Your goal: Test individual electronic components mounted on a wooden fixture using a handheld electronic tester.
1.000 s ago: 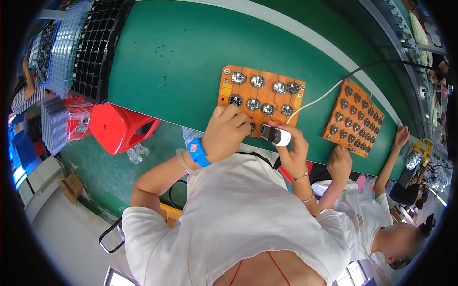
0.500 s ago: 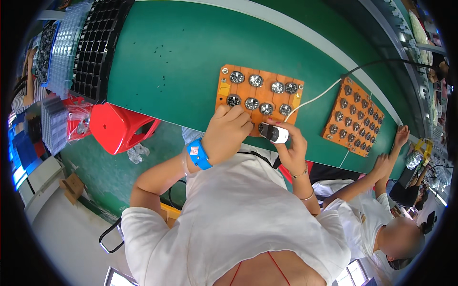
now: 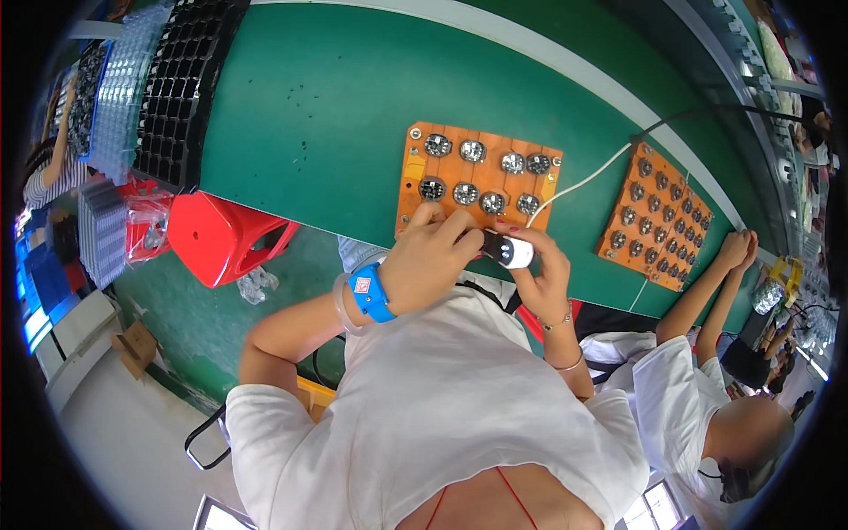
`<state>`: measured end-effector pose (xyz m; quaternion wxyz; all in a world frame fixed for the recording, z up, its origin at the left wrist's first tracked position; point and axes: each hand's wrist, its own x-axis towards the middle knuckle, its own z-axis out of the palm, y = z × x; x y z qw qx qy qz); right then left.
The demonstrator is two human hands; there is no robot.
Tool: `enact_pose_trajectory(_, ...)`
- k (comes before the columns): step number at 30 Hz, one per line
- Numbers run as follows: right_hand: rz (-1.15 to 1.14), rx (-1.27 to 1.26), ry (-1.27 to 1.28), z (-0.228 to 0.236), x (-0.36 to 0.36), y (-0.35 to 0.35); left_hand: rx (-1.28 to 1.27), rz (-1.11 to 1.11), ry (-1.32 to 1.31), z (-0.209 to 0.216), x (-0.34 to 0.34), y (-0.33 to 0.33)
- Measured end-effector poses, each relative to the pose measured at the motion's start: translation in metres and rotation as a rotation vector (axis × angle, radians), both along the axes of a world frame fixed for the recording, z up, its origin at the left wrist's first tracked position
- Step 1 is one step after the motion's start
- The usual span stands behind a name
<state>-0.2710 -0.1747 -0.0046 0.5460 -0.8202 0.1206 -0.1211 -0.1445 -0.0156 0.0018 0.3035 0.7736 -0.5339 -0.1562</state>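
Observation:
My right hand [image 3: 546, 265] is wrapped round a small white-and-black handheld device [image 3: 512, 253], low at the near edge of an orange board [image 3: 481, 168]. Round silver-and-black parts sit in rows on that board. My left hand [image 3: 438, 251], with a blue wristband [image 3: 369, 292] on its wrist, is closed beside the black end of the device, over the board's near left part. Its fingers are curled together, and what they pinch, if anything, is hidden. A white cable [image 3: 587, 179] runs from near my right hand to the upper right.
Tiny black pieces [image 3: 305, 144] lie scattered on the green table [image 3: 353, 79]. A black compartment tray [image 3: 181, 88] stands at the left, above a red stool [image 3: 225, 238]. To the right lies another orange board [image 3: 654, 216], with a co-worker's hands [image 3: 742, 247] beyond it.
My left hand has drawn back slightly toward me and nearer the device's black end. My right hand stays almost in place. The co-worker's hands have come together farther right.

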Motion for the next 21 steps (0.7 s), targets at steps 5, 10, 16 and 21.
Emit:
enact_pose_trajectory(5,-0.009,0.018,-0.011,0.0,-0.002,0.0,-0.041,-0.024,0.044,0.004,0.002,-0.002)
enact_pose_trajectory(10,-0.003,-0.01,-0.028,-0.005,-0.005,-0.001,-0.063,0.009,0.027,0.007,0.001,-0.003)
enact_pose_trajectory(16,-0.233,0.264,-0.089,-0.011,-0.025,0.003,-0.008,0.042,-0.139,0.004,-0.002,-0.008)
enact_pose_trajectory(21,-0.264,0.311,-0.078,-0.012,-0.04,-0.012,0.047,0.039,-0.225,-0.004,-0.006,-0.013)
